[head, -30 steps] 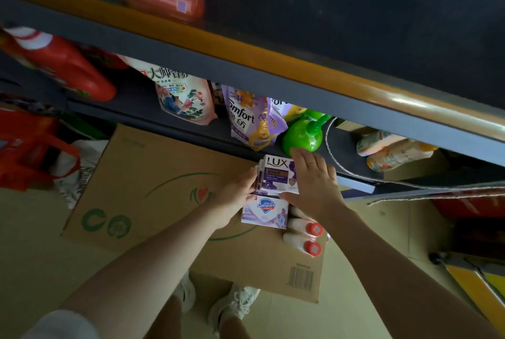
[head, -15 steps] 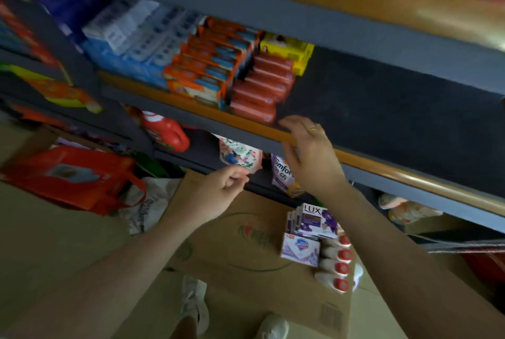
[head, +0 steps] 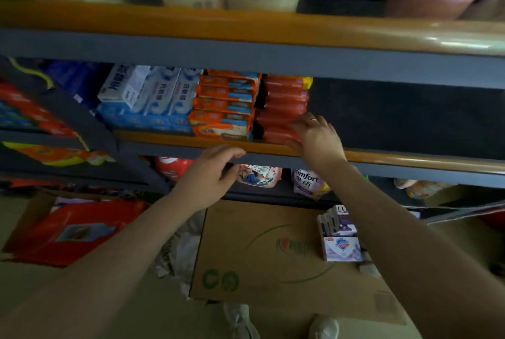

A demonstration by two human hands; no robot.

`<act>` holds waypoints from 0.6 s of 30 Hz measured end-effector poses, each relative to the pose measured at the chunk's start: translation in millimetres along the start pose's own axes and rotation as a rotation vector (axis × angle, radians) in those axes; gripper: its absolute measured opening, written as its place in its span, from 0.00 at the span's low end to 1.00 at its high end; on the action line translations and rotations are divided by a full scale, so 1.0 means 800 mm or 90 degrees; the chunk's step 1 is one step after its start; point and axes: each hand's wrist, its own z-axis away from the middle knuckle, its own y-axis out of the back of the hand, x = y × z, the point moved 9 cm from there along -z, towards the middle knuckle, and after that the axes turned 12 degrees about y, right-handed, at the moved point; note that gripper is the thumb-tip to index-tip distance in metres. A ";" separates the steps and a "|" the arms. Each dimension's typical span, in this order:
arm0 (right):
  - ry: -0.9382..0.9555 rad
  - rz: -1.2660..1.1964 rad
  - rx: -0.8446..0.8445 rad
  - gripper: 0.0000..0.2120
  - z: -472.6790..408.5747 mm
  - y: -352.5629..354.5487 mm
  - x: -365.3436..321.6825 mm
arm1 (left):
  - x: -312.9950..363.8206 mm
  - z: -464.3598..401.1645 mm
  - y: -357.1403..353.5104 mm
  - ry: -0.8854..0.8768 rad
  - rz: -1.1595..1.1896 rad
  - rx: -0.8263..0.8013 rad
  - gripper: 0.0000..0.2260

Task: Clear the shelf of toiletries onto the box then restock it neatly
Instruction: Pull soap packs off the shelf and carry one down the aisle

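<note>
A stack of red wrapped bars (head: 282, 106) sits on the middle shelf (head: 410, 120), right of orange soap boxes (head: 225, 105) and white-blue toothpaste boxes (head: 147, 92). My right hand (head: 318, 137) reaches onto the shelf, fingers touching the right end of the lowest red bars. My left hand (head: 210, 174) hovers loosely curled and empty just below the shelf's front edge. Down on the cardboard box (head: 259, 256) stand purple soap boxes (head: 338, 221) and a white soap pack (head: 341, 248).
The shelf part right of the red bars is bare and dark. Large packs stand on the top shelf (head: 246, 24). Refill pouches (head: 307, 183) hang on the lower shelf. A red carton (head: 73, 232) and crumpled bag lie on the floor left of the box.
Both hands left the soap boxes on the cardboard box and rose. The right hand went over the shelf edge to the red bars; the left came up under the edge.
</note>
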 end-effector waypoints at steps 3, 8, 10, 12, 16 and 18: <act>-0.032 -0.153 0.005 0.19 0.011 -0.005 0.023 | 0.011 -0.011 -0.002 -0.047 0.010 -0.022 0.15; -0.086 -0.281 -0.017 0.17 0.014 -0.006 0.050 | 0.028 -0.025 -0.009 -0.099 0.028 -0.036 0.14; -0.108 -0.260 -0.070 0.20 0.013 -0.016 0.053 | 0.030 -0.030 -0.011 -0.106 0.033 -0.034 0.15; -0.108 -0.207 -0.103 0.21 0.010 -0.021 0.054 | 0.031 -0.034 -0.015 -0.099 0.049 -0.043 0.15; -0.106 -0.161 -0.115 0.19 0.007 -0.019 0.049 | 0.032 -0.050 -0.021 -0.050 0.110 -0.040 0.17; -0.086 -0.154 -0.075 0.18 0.010 -0.009 0.048 | 0.033 -0.060 -0.021 -0.017 0.159 -0.016 0.21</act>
